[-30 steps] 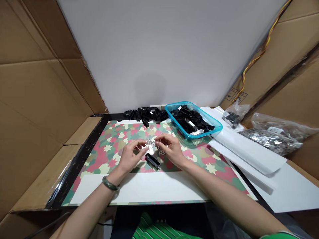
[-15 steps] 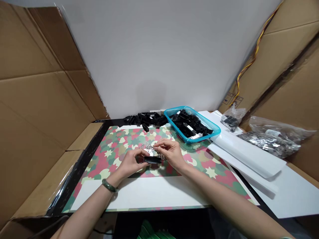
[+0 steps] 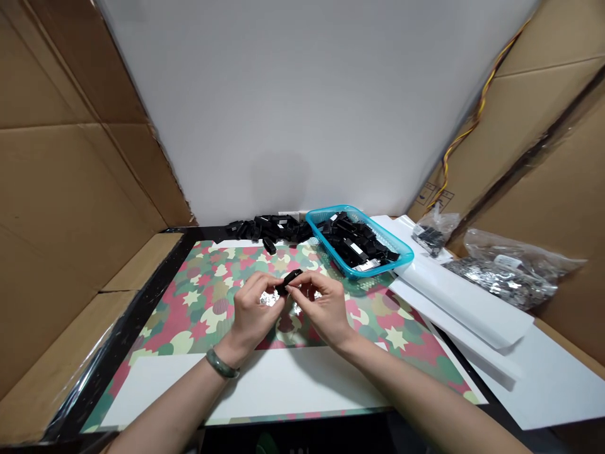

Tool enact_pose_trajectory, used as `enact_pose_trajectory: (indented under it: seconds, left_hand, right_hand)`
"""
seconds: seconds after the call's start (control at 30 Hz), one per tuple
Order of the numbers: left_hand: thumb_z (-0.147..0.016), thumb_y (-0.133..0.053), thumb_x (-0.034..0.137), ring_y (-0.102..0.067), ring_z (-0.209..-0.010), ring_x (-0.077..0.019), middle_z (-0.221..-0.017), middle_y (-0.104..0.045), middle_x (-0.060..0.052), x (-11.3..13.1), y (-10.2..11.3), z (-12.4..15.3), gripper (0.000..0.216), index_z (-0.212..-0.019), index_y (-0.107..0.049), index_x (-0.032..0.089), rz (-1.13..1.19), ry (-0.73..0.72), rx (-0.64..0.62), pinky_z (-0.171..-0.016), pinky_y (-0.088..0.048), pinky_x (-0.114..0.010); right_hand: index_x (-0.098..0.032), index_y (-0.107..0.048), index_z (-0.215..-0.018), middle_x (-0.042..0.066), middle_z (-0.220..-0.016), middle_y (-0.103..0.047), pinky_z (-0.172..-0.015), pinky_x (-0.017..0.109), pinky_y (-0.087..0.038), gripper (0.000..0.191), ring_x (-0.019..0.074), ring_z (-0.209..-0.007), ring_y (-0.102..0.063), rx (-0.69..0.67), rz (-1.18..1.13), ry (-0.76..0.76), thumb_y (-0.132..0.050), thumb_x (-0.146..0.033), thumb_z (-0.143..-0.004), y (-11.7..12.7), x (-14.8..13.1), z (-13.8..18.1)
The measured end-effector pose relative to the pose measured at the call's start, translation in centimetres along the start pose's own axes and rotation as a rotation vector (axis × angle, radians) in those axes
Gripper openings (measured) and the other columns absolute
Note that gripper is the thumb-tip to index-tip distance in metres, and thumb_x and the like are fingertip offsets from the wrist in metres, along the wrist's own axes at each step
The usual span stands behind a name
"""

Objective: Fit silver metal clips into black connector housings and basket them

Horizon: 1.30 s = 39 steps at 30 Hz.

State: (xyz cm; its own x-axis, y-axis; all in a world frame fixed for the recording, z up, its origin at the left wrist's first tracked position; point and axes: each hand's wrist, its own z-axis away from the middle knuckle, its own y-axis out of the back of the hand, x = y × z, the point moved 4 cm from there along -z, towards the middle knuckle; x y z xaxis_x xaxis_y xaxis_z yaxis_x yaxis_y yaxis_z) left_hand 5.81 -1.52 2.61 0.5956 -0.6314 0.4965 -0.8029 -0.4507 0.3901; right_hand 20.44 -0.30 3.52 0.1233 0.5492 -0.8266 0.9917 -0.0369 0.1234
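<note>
My left hand (image 3: pixel 255 309), with a green bangle (image 3: pixel 222 364) on its wrist, grips a small black plastic case (image 3: pixel 292 277) between thumb and fingers. The case is tilted, its far end pointing up and right. Against its near right side, the thumb and index finger of my right hand (image 3: pixel 325 306) are pinched together. Whatever lies between those right fingertips is too small to make out. Small shiny silver metal pieces (image 3: pixel 270 299) lie on the mat just below and behind both hands, partly covered by them.
A blue plastic basket (image 3: pixel 410 255) full of black cases stands at the back right. More black cases (image 3: pixel 265 228) are heaped along the wall. Clear bags of metal parts (image 3: pixel 505 277) and a rolled white sheet (image 3: pixel 472 302) lie right. Cardboard walls (image 3: pixel 70 189) flank the camouflage-patterned mat (image 3: pixel 198 315).
My right hand has come from the silver pieces to the black case. The case has been raised and turned from level to slanted in my left hand. The camera view has shifted slightly.
</note>
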Motion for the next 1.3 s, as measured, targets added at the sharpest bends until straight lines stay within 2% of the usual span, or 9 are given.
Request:
enact_pose_trajectory:
  seconds: [0.2,0.3,0.47,0.67,0.87,0.97,1.1,1.3]
  left_hand:
    - [-0.073,-0.06,0.005,-0.058,-0.067,-0.0148,-0.077,-0.064,-0.001,0.4,0.0,0.5,0.019,-0.086,-0.063,0.019,-0.04,-0.005,0.027,-0.059,-0.05,-0.027]
    - [-0.074,-0.061,0.006,-0.057,-0.065,-0.0146,-0.075,-0.063,-0.001,0.4,0.0,0.6,0.017,-0.085,-0.062,0.019,-0.057,-0.001,0.035,-0.059,-0.049,-0.027]
    - [-0.073,-0.064,0.008,-0.059,-0.067,-0.0154,-0.075,-0.064,-0.001,0.1,-0.1,0.9,0.016,-0.084,-0.063,0.019,-0.072,0.02,0.051,-0.059,-0.048,-0.026]
    - [-0.072,-0.063,0.006,-0.057,-0.065,-0.0145,-0.076,-0.063,-0.001,-0.2,-0.1,1.1,0.019,-0.085,-0.063,0.019,-0.073,0.029,0.054,-0.058,-0.047,-0.026]
    - [-0.073,-0.06,0.006,-0.061,-0.07,-0.0165,-0.078,-0.063,-0.002,0.1,-0.1,1.2,0.018,-0.085,-0.06,0.02,-0.118,-0.014,0.05,-0.06,-0.049,-0.027]
    - [-0.073,-0.06,0.007,-0.061,-0.069,-0.0164,-0.076,-0.062,-0.001,0.1,0.0,1.1,0.016,-0.083,-0.059,0.02,-0.147,-0.023,0.058,-0.06,-0.049,-0.027]
    - [-0.074,-0.061,0.008,-0.06,-0.065,-0.0148,-0.074,-0.062,-0.001,0.0,0.5,0.8,0.014,-0.083,-0.061,0.02,-0.137,-0.021,0.08,-0.057,-0.049,-0.026]
    - [-0.073,-0.062,0.007,-0.06,-0.065,-0.0145,-0.077,-0.064,-0.002,0.0,0.7,0.9,0.017,-0.085,-0.062,0.02,-0.103,-0.049,0.081,-0.057,-0.049,-0.025]
  right_hand:
    - [-0.019,-0.065,-0.07,0.001,-0.063,-0.065,-0.049,0.024,-0.043,0.01,0.0119,-0.053,-0.054,-0.006,-0.05,-0.113,-0.069,-0.021,-0.078,-0.5,0.4,0.5]
    - [-0.019,-0.062,-0.075,0.0,-0.066,-0.064,-0.048,0.023,-0.043,0.01,0.0109,-0.052,-0.053,-0.001,-0.103,-0.142,-0.071,-0.024,-0.078,-0.6,0.6,0.7]
    - [-0.019,-0.062,-0.084,0.001,-0.073,-0.065,-0.049,0.023,-0.042,0.011,0.0102,-0.054,-0.053,-0.019,-0.147,-0.123,-0.071,-0.025,-0.079,-0.7,0.7,0.8]
    - [-0.019,-0.062,-0.083,0.001,-0.073,-0.064,-0.046,0.023,-0.042,0.012,0.0096,-0.051,-0.052,-0.036,-0.08,-0.102,-0.07,-0.027,-0.082,-0.7,0.8,1.0]
    - [-0.02,-0.063,-0.08,0.001,-0.072,-0.064,-0.046,0.023,-0.043,0.008,0.01,-0.051,-0.054,-0.037,-0.034,-0.061,-0.069,-0.025,-0.083,-0.8,0.9,1.2]
    - [-0.021,-0.067,-0.084,0.003,-0.075,-0.069,-0.05,0.025,-0.049,0.004,0.0128,-0.057,-0.061,-0.056,-0.019,-0.036,-0.067,-0.024,-0.086,-0.9,0.9,1.2]
    - [-0.02,-0.071,-0.092,0.006,-0.086,-0.074,-0.063,0.029,-0.057,0.01,0.018,-0.072,-0.07,-0.106,-0.012,0.007,-0.064,-0.025,-0.088,-0.9,0.8,1.1]
    - [-0.02,-0.073,-0.087,0.004,-0.08,-0.075,-0.06,0.027,-0.058,0.008,0.0176,-0.069,-0.071,-0.14,-0.103,-0.079,-0.073,-0.026,-0.081,-0.7,1.0,0.5]
